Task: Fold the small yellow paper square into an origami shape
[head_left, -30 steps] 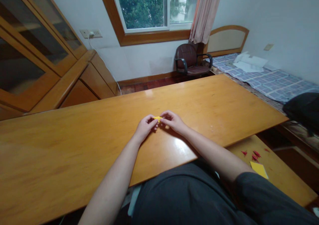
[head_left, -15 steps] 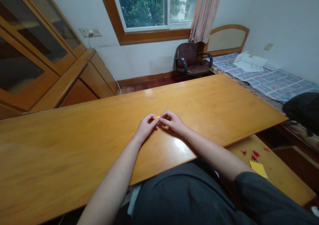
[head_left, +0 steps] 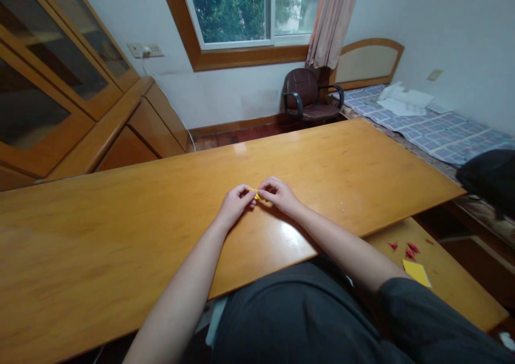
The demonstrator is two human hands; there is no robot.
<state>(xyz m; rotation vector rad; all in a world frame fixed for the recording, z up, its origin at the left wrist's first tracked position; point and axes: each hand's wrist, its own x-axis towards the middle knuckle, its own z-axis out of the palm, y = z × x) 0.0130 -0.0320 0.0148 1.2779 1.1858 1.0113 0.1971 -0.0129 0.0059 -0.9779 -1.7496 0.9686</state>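
Note:
A small folded piece of yellow paper is pinched between both hands just above the wooden table. My left hand grips its left end with curled fingers. My right hand holds the right end, fingertips pressed together. Most of the paper is hidden by my fingers.
A lower bench at the right carries a yellow paper sheet and a few small red folded pieces. A black bag lies on the bed at far right. A dark chair stands under the window, and wooden cabinets line the left wall.
The hands stayed in place on the table; the fingers shifted slightly on the yellow paper, which tilted a little between them.

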